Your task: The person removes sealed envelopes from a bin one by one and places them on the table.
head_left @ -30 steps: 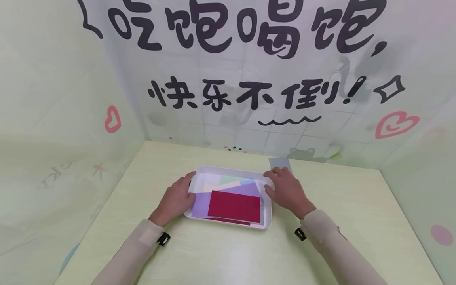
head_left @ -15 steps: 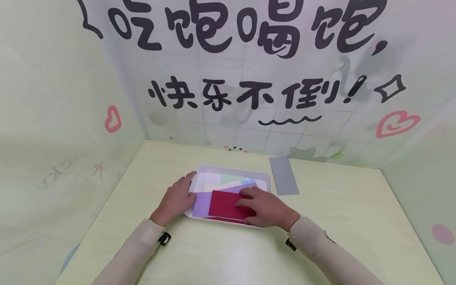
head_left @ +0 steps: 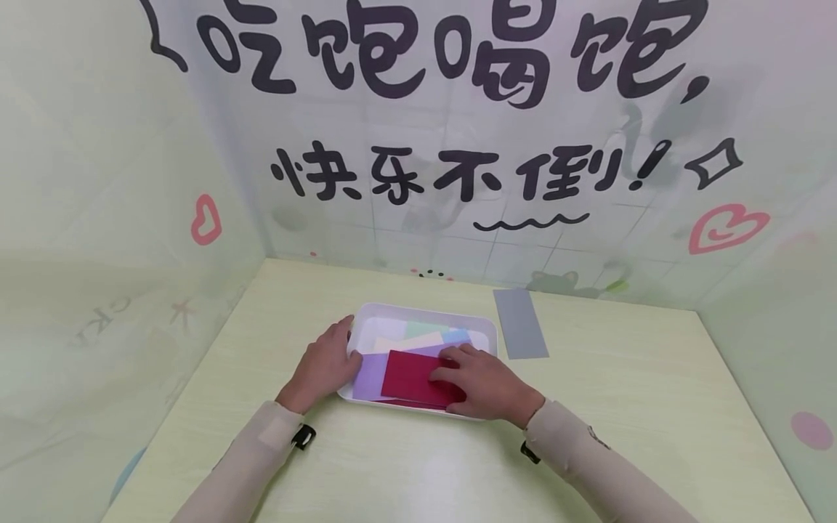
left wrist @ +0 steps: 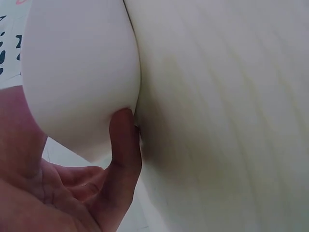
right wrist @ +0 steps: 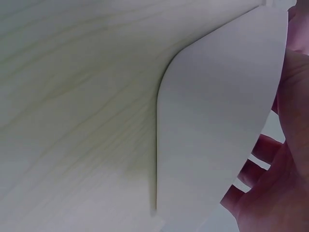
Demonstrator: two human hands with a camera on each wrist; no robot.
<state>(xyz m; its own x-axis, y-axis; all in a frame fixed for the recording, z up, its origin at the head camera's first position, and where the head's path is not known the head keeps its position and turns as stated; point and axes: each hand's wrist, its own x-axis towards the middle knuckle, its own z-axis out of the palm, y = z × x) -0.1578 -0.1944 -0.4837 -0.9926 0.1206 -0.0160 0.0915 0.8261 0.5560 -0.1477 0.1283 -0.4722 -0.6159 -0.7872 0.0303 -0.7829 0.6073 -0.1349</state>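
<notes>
A white tray [head_left: 392,312] stands on the table, with paper cards lying in it. My left hand [head_left: 322,369] grips the tray's left end, thumb over the rim; a finger curls against the outer wall in the left wrist view. My right hand [head_left: 489,381] is over the right part of a dark red card [head_left: 408,374], its fingers bent on the card and the thumb at the near edge. Under the red card lies a purple card [head_left: 371,374]; mint-green [head_left: 425,329], cream [head_left: 399,341] and blue [head_left: 455,336] ones show behind. The right wrist view hides the fingertips' contact behind the tray wall.
A grey card [head_left: 522,325] lies on the table right of the tray, near the back wall. Printed cloth walls [head_left: 418,211] enclose the pale wooden table [head_left: 621,378] at the back and on both sides.
My right hand has moved from the tray's right rim inward and nearer, onto the red card, uncovering the grey card. The left hand has stayed on the tray's left end.
</notes>
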